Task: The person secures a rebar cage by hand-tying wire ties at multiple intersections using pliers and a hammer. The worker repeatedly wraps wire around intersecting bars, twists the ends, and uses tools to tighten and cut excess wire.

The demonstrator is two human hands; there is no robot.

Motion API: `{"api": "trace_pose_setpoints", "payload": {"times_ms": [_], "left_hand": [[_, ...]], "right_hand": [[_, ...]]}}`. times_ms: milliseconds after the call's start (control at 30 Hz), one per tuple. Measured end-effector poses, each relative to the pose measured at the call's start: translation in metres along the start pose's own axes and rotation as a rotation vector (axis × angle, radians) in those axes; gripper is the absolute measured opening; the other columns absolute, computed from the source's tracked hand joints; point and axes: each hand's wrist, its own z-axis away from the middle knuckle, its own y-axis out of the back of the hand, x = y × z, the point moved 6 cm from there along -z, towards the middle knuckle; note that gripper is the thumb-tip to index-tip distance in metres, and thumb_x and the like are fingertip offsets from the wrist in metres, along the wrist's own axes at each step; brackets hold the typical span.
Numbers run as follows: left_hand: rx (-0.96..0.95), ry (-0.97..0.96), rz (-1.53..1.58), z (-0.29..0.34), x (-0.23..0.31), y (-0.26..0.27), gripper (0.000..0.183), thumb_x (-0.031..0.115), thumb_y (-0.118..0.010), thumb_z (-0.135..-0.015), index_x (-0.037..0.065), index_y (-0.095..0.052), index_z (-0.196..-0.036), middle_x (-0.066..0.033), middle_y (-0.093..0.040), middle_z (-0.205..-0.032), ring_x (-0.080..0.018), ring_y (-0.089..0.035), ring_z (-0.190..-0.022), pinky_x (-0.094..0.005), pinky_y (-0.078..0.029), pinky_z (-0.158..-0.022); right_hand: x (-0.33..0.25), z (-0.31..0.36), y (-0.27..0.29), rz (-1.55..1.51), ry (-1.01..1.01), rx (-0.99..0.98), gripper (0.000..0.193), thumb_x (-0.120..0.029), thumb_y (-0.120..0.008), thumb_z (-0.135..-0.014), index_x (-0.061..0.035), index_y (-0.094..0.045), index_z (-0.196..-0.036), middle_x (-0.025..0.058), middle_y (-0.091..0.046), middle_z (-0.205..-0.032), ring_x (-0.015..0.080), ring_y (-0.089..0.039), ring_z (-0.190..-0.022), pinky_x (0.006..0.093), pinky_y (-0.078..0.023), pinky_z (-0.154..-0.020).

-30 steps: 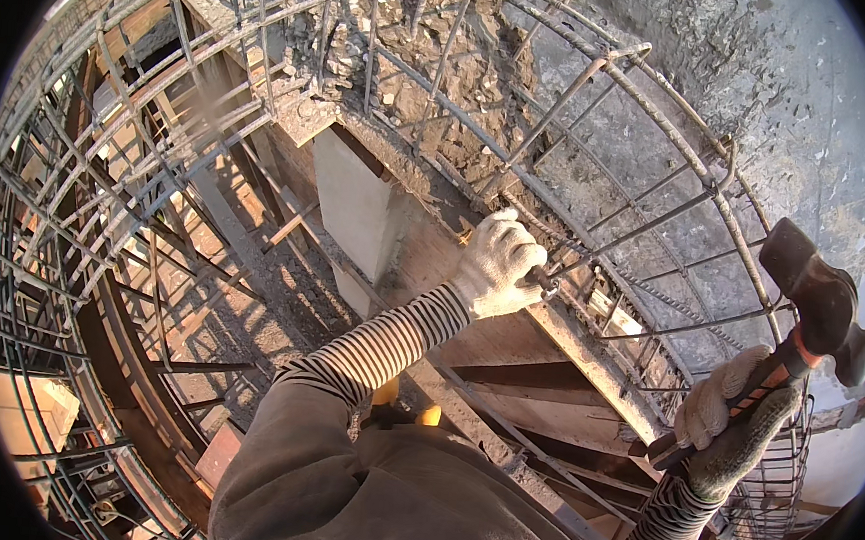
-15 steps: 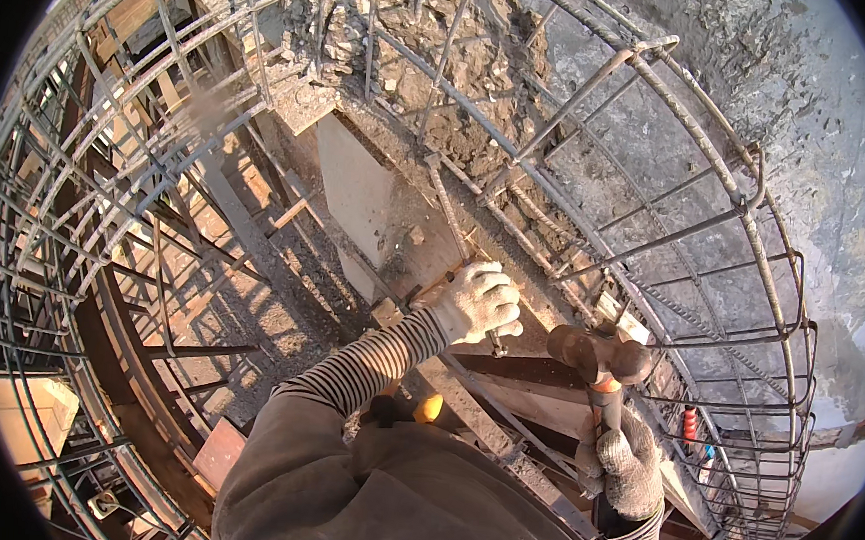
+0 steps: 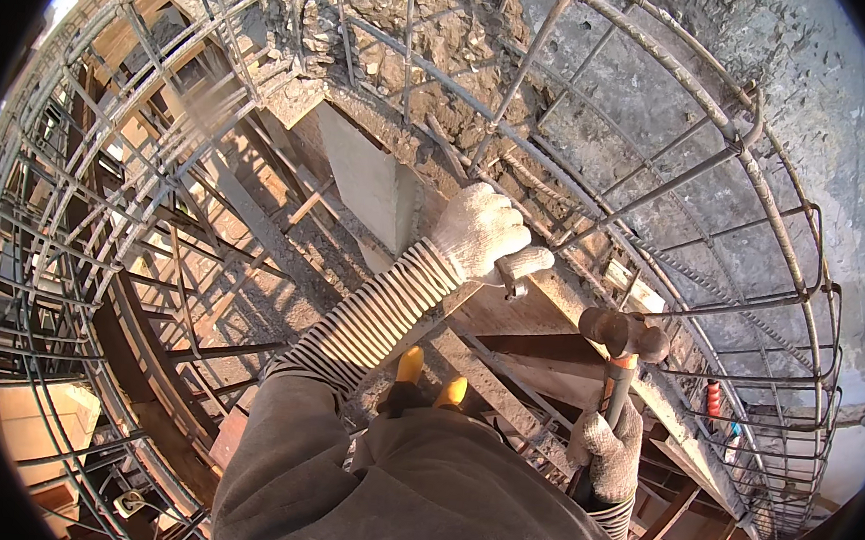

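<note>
My left hand [image 3: 485, 236], in a pale knitted glove, is closed in a fist over the board edge beside the reinforcing bars. A small metal end [image 3: 515, 284] pokes out below its thumb; the rest of what it grips is hidden. At the lower right, my gloved right hand [image 3: 608, 453] wraps round the handle of a hammer [image 3: 624, 336]. The hammer's worn, rusty-looking head points up and away from me, apart from the left hand. A grey formwork panel [image 3: 364, 180] stands just left of my left hand.
A curved rebar cage [image 3: 749, 192] runs along the right side, over rough concrete [image 3: 815, 106]. Another cage [image 3: 68, 174] stands at the left. Beams and rubble lie below, with yellow boot tips [image 3: 452, 392] under me. Broken concrete [image 3: 448, 50] fills the far side.
My left hand has moved up and away from me, its wrist now turned. The hammer in my right hand has shifted slightly right. Both yellow boot tips now show.
</note>
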Motion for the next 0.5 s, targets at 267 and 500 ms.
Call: {"api": "trace_pose_setpoints", "payload": {"times_ms": [267, 500], "left_hand": [[0.143, 0.182, 0.04, -0.022, -0.013, 0.011, 0.04, 0.049, -0.08, -0.062, 0.013, -0.064, -0.069, -0.0055, -0.064, -0.072, -0.0278, -0.066, -0.07, -0.0427, -0.052, -0.064], [0.065, 0.211, 0.003, -0.039, -0.014, 0.004, 0.029, 0.039, -0.078, -0.062, 0.015, -0.065, -0.07, -0.0051, -0.063, -0.071, -0.028, -0.066, -0.073, -0.0427, -0.052, -0.071]], "right_hand": [[0.018, 0.017, 0.005, -0.07, 0.004, 0.035, 0.041, -0.027, -0.083, -0.083, -0.0017, -0.054, -0.098, 0.0015, -0.054, -0.062, 0.0099, -0.049, -0.046, 0.0238, -0.04, -0.043], [0.017, 0.019, 0.006, -0.117, 0.109, 0.046, 0.042, -0.022, -0.082, -0.084, -0.0002, -0.051, -0.102, 0.0051, -0.055, -0.062, 0.0123, -0.05, -0.044, 0.0263, -0.042, -0.042]]}}
